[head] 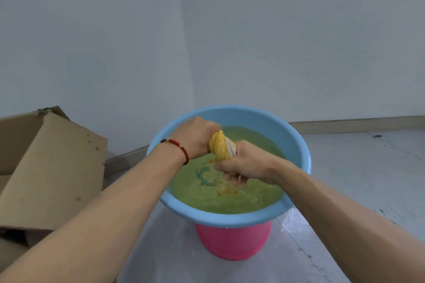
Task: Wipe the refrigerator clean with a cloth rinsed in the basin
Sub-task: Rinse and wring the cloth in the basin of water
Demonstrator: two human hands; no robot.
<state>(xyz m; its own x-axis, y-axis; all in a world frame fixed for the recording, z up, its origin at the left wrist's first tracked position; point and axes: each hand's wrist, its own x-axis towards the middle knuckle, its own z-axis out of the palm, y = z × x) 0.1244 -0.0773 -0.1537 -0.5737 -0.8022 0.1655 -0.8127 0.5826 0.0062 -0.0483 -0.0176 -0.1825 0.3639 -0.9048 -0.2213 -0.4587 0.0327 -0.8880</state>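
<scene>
A light blue basin point(296, 142) full of murky yellow-green water stands on a pink stool point(232, 241). Over the water both my hands twist a yellow and white cloth point(220, 145) into a tight roll. My left hand point(195, 138), with a red cord on its wrist, grips the upper end. My right hand point(241, 165) grips the lower end, and water drips and splashes below it. The refrigerator is not in view.
A brown cardboard box point(50, 167) lies on the floor to the left of the basin. Grey walls meet in a corner behind it. Pale floor tiles point(358, 179) stretch to the right.
</scene>
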